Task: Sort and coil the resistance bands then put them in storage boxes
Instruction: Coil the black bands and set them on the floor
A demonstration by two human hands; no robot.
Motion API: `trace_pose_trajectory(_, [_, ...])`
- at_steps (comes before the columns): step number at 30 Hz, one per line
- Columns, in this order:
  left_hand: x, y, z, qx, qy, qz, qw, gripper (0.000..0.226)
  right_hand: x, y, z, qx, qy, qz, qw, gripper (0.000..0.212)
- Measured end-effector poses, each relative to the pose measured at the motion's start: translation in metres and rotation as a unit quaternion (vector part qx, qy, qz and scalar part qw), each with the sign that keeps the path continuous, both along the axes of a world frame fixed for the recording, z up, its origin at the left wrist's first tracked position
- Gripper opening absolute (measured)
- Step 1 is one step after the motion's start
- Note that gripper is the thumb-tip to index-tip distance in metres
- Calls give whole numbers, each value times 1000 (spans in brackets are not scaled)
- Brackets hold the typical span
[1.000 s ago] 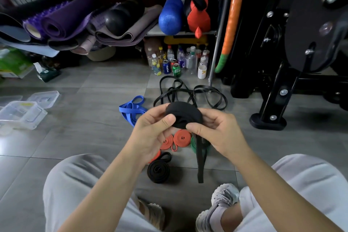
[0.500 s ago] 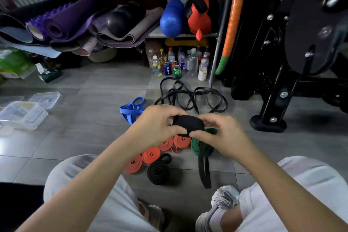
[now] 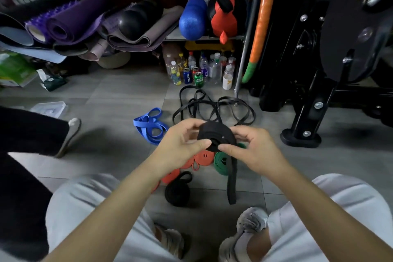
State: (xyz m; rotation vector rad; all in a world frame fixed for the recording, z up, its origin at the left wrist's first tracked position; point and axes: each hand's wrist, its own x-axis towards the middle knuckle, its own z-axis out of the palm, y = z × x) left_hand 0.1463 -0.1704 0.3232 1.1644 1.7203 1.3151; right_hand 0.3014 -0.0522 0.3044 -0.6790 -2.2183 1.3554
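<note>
Grey floor (image 3: pixel 106 95) ran under everything in the head view, with gym clutter along the wall behind. I saw the left hand (image 3: pixel 180 147) and right hand (image 3: pixel 255 151) both pinching a half-wound black coil (image 3: pixel 217 137) above the tiles, thumbs on its near face and fingers curled round its rim. Its tail (image 3: pixel 232 178) hung down to the floor beside a green coil (image 3: pixel 221 160). Orange coils (image 3: pixel 203 158) and a finished coil (image 3: pixel 176 192) lay below the hands. Blue bands (image 3: pixel 148 125) and a tangle of thin bands (image 3: pixel 212 106) lay beyond, unwound. A clear box (image 3: pixel 50 108) sat well apart at far left, possibly only a lid; it was too dim to tell. My worry was that if either pinch eased, the elastic would spring open and the turns unwind. The tail could also snag the green coil, and somebody's foot (image 3: pixel 72 134) stood near the box.
</note>
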Motion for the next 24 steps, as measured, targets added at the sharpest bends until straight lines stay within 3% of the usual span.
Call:
trace_pose_trajectory(2, [-3,0,3,-32,175,-32,984,46,1,-1,-4,63,-67,4,996,21])
trace_pose_trajectory(4, [-1,1,5,-61,309,-77,946,46,1,-6,-8,114,-111,19,987,21])
trace_pose_trajectory(7, [6,2,2,-72,405,-101,906,25,1,-13,-13,126,-133,19,983,24])
trace_pose_trajectory(9, [7,-2,-4,-61,357,-73,929,22,4,-14,-16,105,-105,9,989,26])
trace_pose_trajectory(12, [7,-8,-9,-52,179,-23,982,26,9,-13,-22,80,-105,13,991,33])
trace_pose_trajectory(14, [6,-10,-8,-21,71,-4,997,33,11,-11,-25,57,-97,3,994,26])
trace_pose_trajectory(17, [6,-14,-9,30,-78,20,996,29,13,-10,-22,-57,-15,-1,998,21])
trace_pose_trajectory(20, [12,-18,-20,46,-258,41,964,26,9,-13,-19,-125,75,35,989,24])
trace_pose_trajectory(22, [16,-18,-27,37,-296,63,952,30,9,-13,-18,-117,78,35,989,30])
trace_pose_trajectory(24, [15,-16,-29,-2,-208,69,976,31,10,-10,-17,-74,25,22,997,32])
